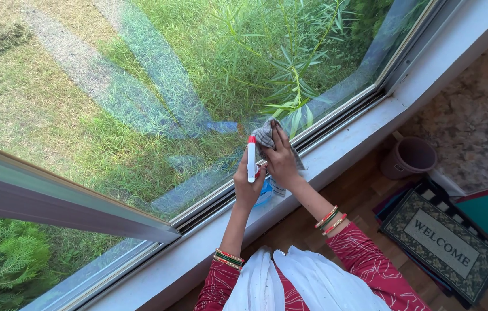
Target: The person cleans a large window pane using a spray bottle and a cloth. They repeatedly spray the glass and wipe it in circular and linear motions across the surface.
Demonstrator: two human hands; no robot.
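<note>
My left hand (248, 187) grips a white, red-capped plastic spray bottle (251, 160) upright (long axis vertical); my right hand (281, 158), just beside it, presses a grey checked cloth (265, 137) flat against the glass window pane (140, 86).

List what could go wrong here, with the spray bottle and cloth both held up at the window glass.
1. The left hand grips the spray bottle right beside the right hand; a wide wipe with the cloth might knock it loose.
2. Spray could drip onto the white sill and wooden floor.
</note>
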